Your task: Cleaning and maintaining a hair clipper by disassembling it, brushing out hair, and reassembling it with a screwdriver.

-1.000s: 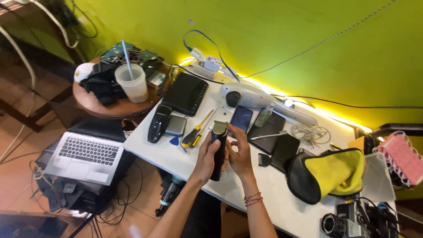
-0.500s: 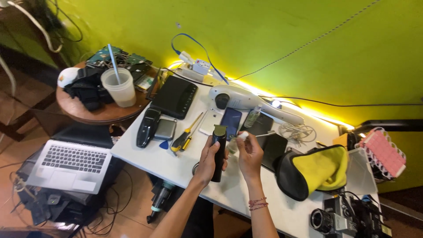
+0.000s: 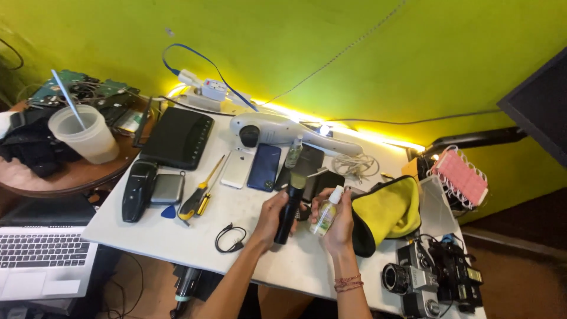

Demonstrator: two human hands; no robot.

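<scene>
Black brush (image 3: 289, 204), long and thin with a soft tuft on top, stands tilted over the white table (image 3: 177, 236). The left hand (image 3: 273, 217) wraps its grip tight around the smooth handle. The right hand (image 3: 338, 220) pinches a small clear spray bottle (image 3: 326, 211) with a white top, just beside the brush. Next to that hand lies a soft yellow cloth (image 3: 393, 207) with a black edge. A flat dark blue phone (image 3: 264, 167) and a yellow screwdriver (image 3: 199, 192) lie farther back.
</scene>
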